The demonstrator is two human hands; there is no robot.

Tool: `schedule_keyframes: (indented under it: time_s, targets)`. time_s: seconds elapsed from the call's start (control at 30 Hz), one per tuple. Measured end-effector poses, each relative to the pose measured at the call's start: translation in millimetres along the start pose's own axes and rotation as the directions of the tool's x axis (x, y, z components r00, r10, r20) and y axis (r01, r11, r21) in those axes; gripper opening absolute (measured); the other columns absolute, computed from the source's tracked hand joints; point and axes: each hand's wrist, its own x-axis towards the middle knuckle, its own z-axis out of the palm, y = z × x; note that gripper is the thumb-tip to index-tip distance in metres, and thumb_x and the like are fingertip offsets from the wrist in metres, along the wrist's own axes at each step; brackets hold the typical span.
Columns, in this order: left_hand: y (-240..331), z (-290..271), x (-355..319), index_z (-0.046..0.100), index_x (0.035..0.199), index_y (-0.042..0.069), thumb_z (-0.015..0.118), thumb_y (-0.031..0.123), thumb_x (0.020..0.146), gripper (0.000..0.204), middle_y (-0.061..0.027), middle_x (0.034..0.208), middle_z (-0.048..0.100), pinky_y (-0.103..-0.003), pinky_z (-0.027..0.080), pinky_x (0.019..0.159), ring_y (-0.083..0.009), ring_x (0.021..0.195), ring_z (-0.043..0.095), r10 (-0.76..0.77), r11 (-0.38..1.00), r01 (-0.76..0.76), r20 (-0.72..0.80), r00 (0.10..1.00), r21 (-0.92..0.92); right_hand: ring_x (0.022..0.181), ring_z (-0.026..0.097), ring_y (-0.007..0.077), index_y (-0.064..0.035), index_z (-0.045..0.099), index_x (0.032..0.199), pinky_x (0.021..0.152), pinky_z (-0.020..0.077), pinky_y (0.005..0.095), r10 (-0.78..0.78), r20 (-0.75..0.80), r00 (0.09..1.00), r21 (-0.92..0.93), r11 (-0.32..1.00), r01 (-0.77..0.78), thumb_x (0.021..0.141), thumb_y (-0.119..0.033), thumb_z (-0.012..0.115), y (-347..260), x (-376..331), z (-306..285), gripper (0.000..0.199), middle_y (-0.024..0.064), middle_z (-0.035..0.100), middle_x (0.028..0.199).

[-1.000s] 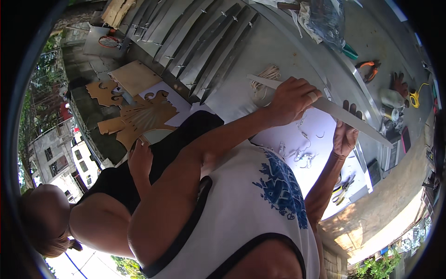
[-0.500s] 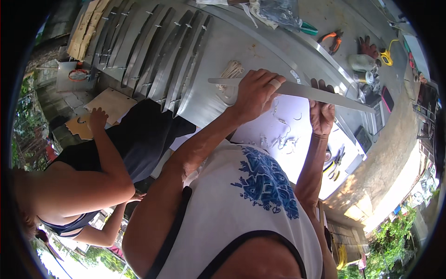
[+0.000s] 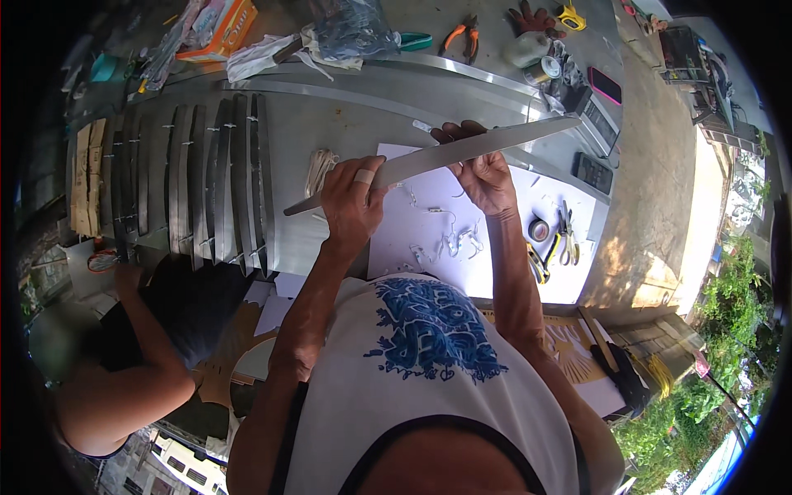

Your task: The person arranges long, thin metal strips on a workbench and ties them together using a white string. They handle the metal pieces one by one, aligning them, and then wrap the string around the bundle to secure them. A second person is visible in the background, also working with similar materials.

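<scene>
A long, thin grey metal strip (image 3: 429,158) with tapering ends is held up over the table, slanting from lower left to upper right. My left hand (image 3: 353,200) is closed round it towards its left end; a pale band wraps one finger. My right hand (image 3: 485,175) grips it from below near the middle, with some fingertips hidden behind it. Beneath lies a white sheet (image 3: 520,186) scattered with small, thin shiny pieces (image 3: 450,243) that I cannot make out. A bundle of pale cord (image 3: 320,171) rests beside my left hand.
Several similar metal strips (image 3: 198,177) lie side by side at left, near a wooden block (image 3: 87,177). Right: yellow-black pliers (image 3: 538,262), a tape roll (image 3: 538,229), a calculator-like device (image 3: 592,172), a phone (image 3: 605,85). Orange-handled pliers (image 3: 460,40) lie behind. Another person's arm (image 3: 124,396) is at lower left.
The strip's right end has swung up and its left end down, reversing its slant in the picture. Both hands keep hold of it. The whole view has turned and shifted.
</scene>
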Motion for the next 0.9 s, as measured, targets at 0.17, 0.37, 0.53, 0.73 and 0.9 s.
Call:
schedule_keyframes:
  time_s: [0.17, 0.37, 0.53, 0.73, 0.9]
  targets:
    - [-9, -4, -11, 0.067, 0.119, 0.004, 0.083, 0.013, 0.075, 0.048, -0.0086, 0.099, 0.069, -0.036, 0.052, 0.08, -0.0229, 0.092, 0.065, -0.121, 0.971, 0.136, 0.084, 0.989, -0.197, 0.131, 0.05, 0.0339, -0.0019, 0.048, 0.139, 0.11, 0.0423, 0.0486, -0.017, -0.084, 0.996, -0.148, 0.989, 0.005, 0.096, -0.015, 0.064, 1, -6, 15, 0.048, 0.0182, 0.055, 0.138]
    - [-16, -23, -16, 0.064, 0.124, -0.001, 0.08, 0.022, 0.084, 0.049, -0.0048, 0.099, 0.068, -0.028, 0.05, 0.082, -0.0117, 0.09, 0.062, -0.399, 0.362, 0.752, 0.638, 0.659, -0.55, 0.102, 0.066, 0.0225, 0.0002, 0.062, 0.124, 0.085, 0.0565, 0.0375, -0.123, -0.15, 0.981, -0.552, 0.834, 0.021, 0.095, -0.02, 0.067, 0, -1, 49, 0.036, 0.0119, 0.068, 0.116]
    - [-26, -27, -32, 0.065, 0.115, -0.002, 0.077, 0.019, 0.086, 0.038, -0.0024, 0.093, 0.067, -0.024, 0.049, 0.078, -0.0087, 0.085, 0.061, -0.308, 0.288, 0.763, 0.698, 0.646, -0.579, 0.096, 0.067, 0.0202, 0.0023, 0.062, 0.122, 0.081, 0.0547, 0.0342, -0.095, -0.208, 0.973, -0.702, 0.708, -0.081, 0.097, -0.024, 0.066, 8, 2, 69, 0.037, 0.0113, 0.069, 0.11]
    - [-46, -23, -54, 0.065, 0.106, 0.0, 0.079, 0.016, 0.082, 0.032, -0.005, 0.086, 0.067, -0.025, 0.049, 0.063, -0.0111, 0.074, 0.062, -0.318, 0.218, 0.839, 0.777, 0.544, -0.499, 0.094, 0.068, 0.0212, 0.004, 0.061, 0.123, 0.081, 0.055, 0.0336, -0.013, -0.261, 0.965, -0.768, 0.609, -0.199, 0.096, -0.024, 0.065, 33, -10, 64, 0.038, 0.0133, 0.069, 0.11]
    - [-59, -2, -68, 0.065, 0.102, 0.002, 0.074, 0.024, 0.088, 0.028, -0.0032, 0.087, 0.063, -0.026, 0.047, 0.052, -0.0106, 0.064, 0.059, -0.349, 0.059, 0.851, 0.788, 0.507, -0.521, 0.106, 0.068, 0.0229, -0.0011, 0.06, 0.127, 0.088, 0.0552, 0.0352, 0.215, -0.263, 0.941, -0.89, 0.322, -0.322, 0.09, -0.023, 0.071, 69, -44, 27, 0.044, 0.0137, 0.069, 0.118]
